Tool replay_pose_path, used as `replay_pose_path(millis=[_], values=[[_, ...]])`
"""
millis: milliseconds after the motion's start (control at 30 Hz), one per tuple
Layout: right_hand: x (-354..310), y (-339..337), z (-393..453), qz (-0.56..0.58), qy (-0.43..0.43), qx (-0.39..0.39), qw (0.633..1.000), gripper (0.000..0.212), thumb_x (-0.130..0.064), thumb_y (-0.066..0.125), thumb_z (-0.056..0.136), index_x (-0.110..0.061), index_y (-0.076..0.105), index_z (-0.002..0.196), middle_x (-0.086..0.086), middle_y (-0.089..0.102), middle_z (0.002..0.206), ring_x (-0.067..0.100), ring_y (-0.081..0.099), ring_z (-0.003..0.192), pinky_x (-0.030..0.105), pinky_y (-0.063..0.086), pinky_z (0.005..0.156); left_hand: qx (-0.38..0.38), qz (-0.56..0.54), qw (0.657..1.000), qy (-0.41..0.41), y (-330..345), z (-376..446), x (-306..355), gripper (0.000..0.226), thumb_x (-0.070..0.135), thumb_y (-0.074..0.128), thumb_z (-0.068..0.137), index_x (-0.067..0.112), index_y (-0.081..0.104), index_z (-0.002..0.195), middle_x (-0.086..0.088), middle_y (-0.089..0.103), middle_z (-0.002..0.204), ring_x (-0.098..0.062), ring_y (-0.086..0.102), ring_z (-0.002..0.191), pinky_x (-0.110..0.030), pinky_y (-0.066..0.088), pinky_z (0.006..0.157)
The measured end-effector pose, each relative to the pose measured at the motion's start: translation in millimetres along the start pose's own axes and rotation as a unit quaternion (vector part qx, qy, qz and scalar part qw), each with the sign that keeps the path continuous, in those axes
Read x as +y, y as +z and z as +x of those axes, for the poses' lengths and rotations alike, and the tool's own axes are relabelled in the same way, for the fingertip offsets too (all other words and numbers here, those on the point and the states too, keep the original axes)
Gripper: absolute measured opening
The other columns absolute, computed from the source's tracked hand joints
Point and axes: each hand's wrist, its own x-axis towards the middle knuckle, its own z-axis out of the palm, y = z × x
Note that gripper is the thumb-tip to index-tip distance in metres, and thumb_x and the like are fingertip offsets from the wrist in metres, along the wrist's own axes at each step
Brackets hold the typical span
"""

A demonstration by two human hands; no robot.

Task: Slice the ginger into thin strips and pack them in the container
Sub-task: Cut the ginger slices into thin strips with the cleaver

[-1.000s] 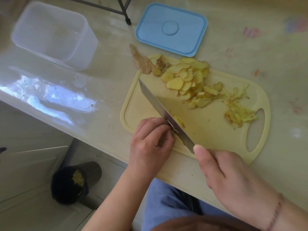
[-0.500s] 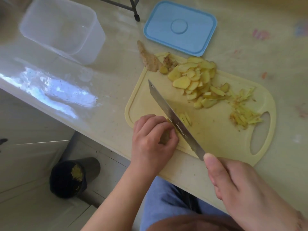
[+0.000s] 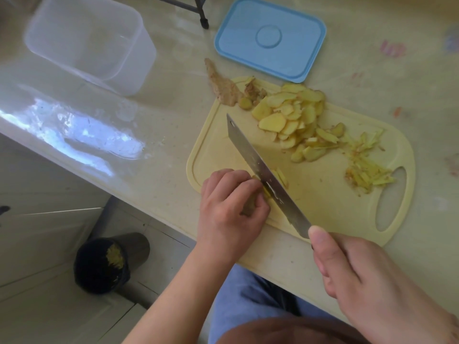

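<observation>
Knife (image 3: 263, 170) has descended onto ginger (image 3: 267, 191) under left hand (image 3: 231, 204).

knife handle (image 3: 323, 247) hidden in right hand (image 3: 367, 281), container (image 3: 89, 43) cropped top

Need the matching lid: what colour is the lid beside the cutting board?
Light blue lid, seen in the head view.

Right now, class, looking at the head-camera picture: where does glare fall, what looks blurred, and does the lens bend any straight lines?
Head view: bright window glare streaks the glossy pale countertop left of the cream plastic cutting board; the clear plastic container at the corner looks soft and hazy; the right hand looms large and slightly blurred; the wide lens bows the counter edge; the steel knife blade casts a faint shadow.
</observation>
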Motion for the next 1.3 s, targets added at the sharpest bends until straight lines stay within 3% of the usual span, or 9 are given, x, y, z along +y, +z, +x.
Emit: replay_pose_path(millis=[167, 267, 433, 533, 667, 800, 1000, 1300], values=[[2.2, 1.9, 1.2, -0.004, -0.010, 0.008, 1.000, 0.063, -0.080, 0.007, 0.073, -0.032, 0.048, 0.071, -0.007, 0.053, 0.050, 0.012, 0.045, 0.049, 0.033, 0.036, 0.056, -0.003, 0.001, 1.000, 0.003, 0.2, 0.8, -0.1, 0.007, -0.003, 0.074, 0.075, 0.003, 0.075, 0.079, -0.008, 0.067, 0.083, -0.030, 0.063, 0.080, -0.043, 0.049, 0.072], [4.6, 4.8, 5.0, -0.006, -0.009, 0.011, 1.000, 0.073, -0.079, 0.008, 0.075, -0.018, 0.044, 0.058, -0.006, 0.055, 0.052, 0.014, 0.049, 0.051, 0.034, 0.039, 0.056, -0.004, 0.003, 1.000, 0.003, 0.4, 0.9, 0.0, 0.008, -0.003, 0.074, 0.075, 0.004, 0.076, 0.079, -0.008, 0.067, 0.083, -0.030, 0.063, 0.081, -0.043, 0.049, 0.072], [1.1, 9.5, 18.3, 0.012, -0.015, 0.007, 1.000, 0.071, -0.077, 0.012, 0.078, -0.016, 0.038, 0.052, -0.001, 0.051, 0.048, 0.015, 0.046, 0.045, 0.033, 0.037, 0.050, -0.006, 0.003, 1.000, 0.000, 0.4, 0.8, 0.5, 0.009, -0.002, 0.074, 0.076, 0.006, 0.076, 0.079, -0.007, 0.066, 0.084, -0.030, 0.062, 0.082, -0.043, 0.049, 0.073], [1.3, 7.0, 21.4, 0.057, -0.003, 0.002, 0.998, 0.072, -0.079, 0.016, 0.077, -0.012, 0.034, 0.056, -0.001, 0.037, 0.041, 0.011, 0.033, 0.038, 0.022, 0.025, 0.043, -0.013, 0.003, 1.000, 0.001, -0.1, 0.4, 0.5, 0.008, -0.002, 0.072, 0.077, 0.005, 0.075, 0.080, -0.007, 0.066, 0.084, -0.029, 0.061, 0.082, -0.043, 0.049, 0.073], [4.0, -1.6, 13.1, 0.096, 0.011, -0.012, 0.995, 0.076, -0.082, 0.022, 0.076, -0.008, 0.039, 0.068, 0.001, 0.034, 0.045, 0.009, 0.030, 0.039, 0.017, 0.024, 0.043, -0.014, -0.008, 1.000, -0.025, -3.3, 0.2, 1.1, 0.008, 0.001, 0.073, 0.076, 0.003, 0.071, 0.082, -0.005, 0.068, 0.085, -0.027, 0.062, 0.085, -0.041, 0.050, 0.078], [4.4, -2.2, 2.6, 0.060, 0.013, -0.022, 0.998, 0.079, -0.085, 0.018, 0.072, -0.009, 0.040, 0.073, 0.004, 0.036, 0.046, 0.012, 0.031, 0.041, 0.029, 0.026, 0.048, 0.002, -0.015, 1.000, -0.020, -2.6, -0.7, 1.4, 0.004, 0.000, 0.074, 0.075, 0.003, 0.073, 0.077, -0.006, 0.068, 0.083, -0.028, 0.063, 0.083, -0.043, 0.050, 0.074], [3.0, -0.8, -5.8, 0.029, 0.029, -0.026, 0.999, 0.077, -0.085, 0.014, 0.069, -0.014, 0.044, 0.072, 0.004, 0.045, 0.048, 0.013, 0.038, 0.043, 0.034, 0.032, 0.053, 0.022, -0.005, 0.999, -0.027, -1.8, -1.9, 1.1, 0.005, 0.001, 0.077, 0.074, 0.005, 0.073, 0.073, -0.003, 0.071, 0.080, -0.026, 0.066, 0.083, -0.042, 0.052, 0.074], [0.0, -2.4, -4.0, 0.013, -0.001, -0.018, 1.000, 0.069, -0.081, 0.013, 0.070, -0.021, 0.048, 0.076, -0.001, 0.051, 0.050, 0.012, 0.043, 0.047, 0.029, 0.032, 0.052, 0.039, 0.004, 0.999, -0.022, -1.0, -4.0, 0.4, 0.009, -0.003, 0.077, 0.073, 0.004, 0.073, 0.069, -0.003, 0.072, 0.080, -0.025, 0.068, 0.082, -0.042, 0.053, 0.073]])
